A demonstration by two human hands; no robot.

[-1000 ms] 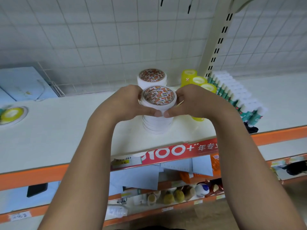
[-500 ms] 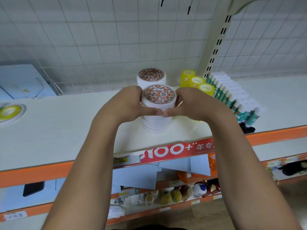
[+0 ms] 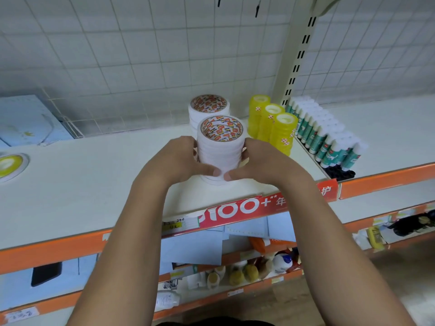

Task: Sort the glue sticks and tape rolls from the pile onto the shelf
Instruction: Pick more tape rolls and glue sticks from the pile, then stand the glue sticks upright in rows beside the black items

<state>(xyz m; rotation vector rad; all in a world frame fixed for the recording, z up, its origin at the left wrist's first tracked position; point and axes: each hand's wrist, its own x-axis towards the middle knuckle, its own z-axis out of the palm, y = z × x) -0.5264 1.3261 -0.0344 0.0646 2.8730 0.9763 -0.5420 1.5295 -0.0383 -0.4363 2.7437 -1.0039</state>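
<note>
White wire-grid backing (image 3: 117, 55), cream slotted upright (image 3: 297, 57), orange-edged shelf (image 3: 82, 184), brown floor (image 3: 388, 283)

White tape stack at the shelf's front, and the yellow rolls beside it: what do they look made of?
White tape stack: opaque, matte white layers, probably paper or foam tape, wound on a printed core that looks like card. Yellow rolls: glossy and translucent, so likely clear plastic film.

l hand (image 3: 177, 158), r hand (image 3: 264, 162), forearms (image 3: 131, 231) bare; nails (image 3: 216, 172) short.

shop | tiered shelf (image 3: 70, 189) | price label (image 3: 180, 225) | promo strip (image 3: 235, 209)
</note>
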